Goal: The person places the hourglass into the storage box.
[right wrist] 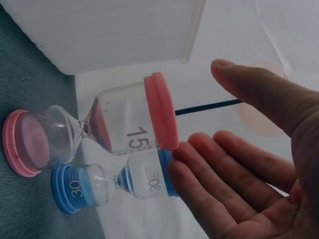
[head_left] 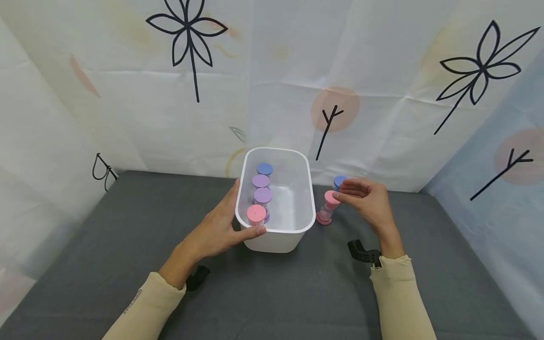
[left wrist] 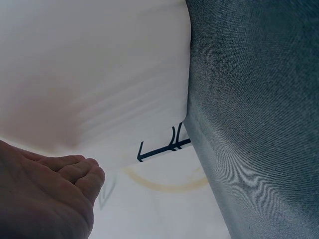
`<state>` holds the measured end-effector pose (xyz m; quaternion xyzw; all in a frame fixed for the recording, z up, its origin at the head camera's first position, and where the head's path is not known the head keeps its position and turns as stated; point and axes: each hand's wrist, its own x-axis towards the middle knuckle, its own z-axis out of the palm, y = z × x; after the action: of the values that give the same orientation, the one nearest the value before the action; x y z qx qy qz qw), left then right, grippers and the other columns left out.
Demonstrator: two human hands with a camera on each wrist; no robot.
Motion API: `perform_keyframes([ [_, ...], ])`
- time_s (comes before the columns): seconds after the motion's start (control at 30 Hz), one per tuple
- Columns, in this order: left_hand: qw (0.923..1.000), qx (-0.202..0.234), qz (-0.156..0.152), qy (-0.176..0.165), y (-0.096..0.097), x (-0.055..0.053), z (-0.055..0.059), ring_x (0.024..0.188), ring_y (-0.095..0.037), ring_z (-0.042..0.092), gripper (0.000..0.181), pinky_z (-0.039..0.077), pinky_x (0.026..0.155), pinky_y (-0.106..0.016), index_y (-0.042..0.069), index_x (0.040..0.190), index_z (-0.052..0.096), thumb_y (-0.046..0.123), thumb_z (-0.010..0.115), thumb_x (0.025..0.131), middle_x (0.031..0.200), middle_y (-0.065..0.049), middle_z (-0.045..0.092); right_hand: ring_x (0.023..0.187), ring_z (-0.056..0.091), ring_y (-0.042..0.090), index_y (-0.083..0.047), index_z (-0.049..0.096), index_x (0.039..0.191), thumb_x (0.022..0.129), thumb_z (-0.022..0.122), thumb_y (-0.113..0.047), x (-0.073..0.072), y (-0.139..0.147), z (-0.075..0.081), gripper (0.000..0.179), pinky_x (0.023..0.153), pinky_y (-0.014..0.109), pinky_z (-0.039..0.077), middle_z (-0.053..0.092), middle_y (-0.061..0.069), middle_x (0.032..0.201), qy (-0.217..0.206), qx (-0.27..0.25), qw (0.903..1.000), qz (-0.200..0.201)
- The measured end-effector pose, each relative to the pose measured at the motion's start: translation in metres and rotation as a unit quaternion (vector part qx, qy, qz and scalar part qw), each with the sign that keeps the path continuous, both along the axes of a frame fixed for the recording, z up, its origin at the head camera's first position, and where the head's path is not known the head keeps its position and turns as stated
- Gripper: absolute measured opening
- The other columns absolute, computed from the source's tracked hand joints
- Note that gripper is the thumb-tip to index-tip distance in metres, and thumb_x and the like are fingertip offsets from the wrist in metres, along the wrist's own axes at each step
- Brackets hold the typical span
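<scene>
My left hand [head_left: 216,229] holds the white plastic bin [head_left: 278,242] at its left side, thumb over the near rim and fingers along the outer wall. In the left wrist view, part of this hand [left wrist: 55,191] shows beside the wall. Inside the bin, hourglass sand timers stand in a row: pink [head_left: 256,214], two purple [head_left: 262,195] and blue [head_left: 265,169]. My right hand [head_left: 367,200] is spread by a pink hourglass [right wrist: 119,119] marked 15, fingertips right at its top cap, thumb apart from it. A blue hourglass [right wrist: 79,186] marked 30 stands behind.
The bin and the two outside hourglasses stand on a table with dark grey cloth [head_left: 293,293], near its back edge. Behind hangs a pale curtain [head_left: 280,108] printed with leaves and twigs, and more cloth closes off both sides. Black straps [head_left: 363,252] sit at the wrists.
</scene>
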<state>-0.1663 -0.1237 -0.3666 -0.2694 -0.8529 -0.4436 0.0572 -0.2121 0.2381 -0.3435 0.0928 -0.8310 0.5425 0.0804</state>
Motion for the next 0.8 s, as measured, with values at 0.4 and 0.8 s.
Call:
perform_keyframes([
  [0.4,1.0,-0.004,0.006,-0.005,0.0,0.001,0.001,0.14,-0.022,0.038,0.115,0.038,0.106,-0.058,0.04,0.162,-0.004,0.06,0.076,0.083,0.165,0.007,0.021,0.109,0.069,0.022,0.007,0.064,0.131,0.083,0.087,-0.018,-0.005,0.003,-0.008,0.058,0.081,0.02,0.053,0.067,0.022,0.125,-0.052,0.042,0.9977,0.016],
  [0.8,0.9999,-0.007,0.008,-0.005,-0.001,0.001,-0.001,0.139,-0.02,0.038,0.113,0.038,0.106,-0.056,0.041,0.162,-0.003,0.062,0.075,0.083,0.164,0.007,0.022,0.105,0.069,0.021,0.002,0.065,0.131,0.08,0.089,-0.021,-0.007,0.002,-0.014,0.061,0.083,0.026,0.051,0.071,0.018,0.119,-0.079,0.069,0.9941,0.028],
])
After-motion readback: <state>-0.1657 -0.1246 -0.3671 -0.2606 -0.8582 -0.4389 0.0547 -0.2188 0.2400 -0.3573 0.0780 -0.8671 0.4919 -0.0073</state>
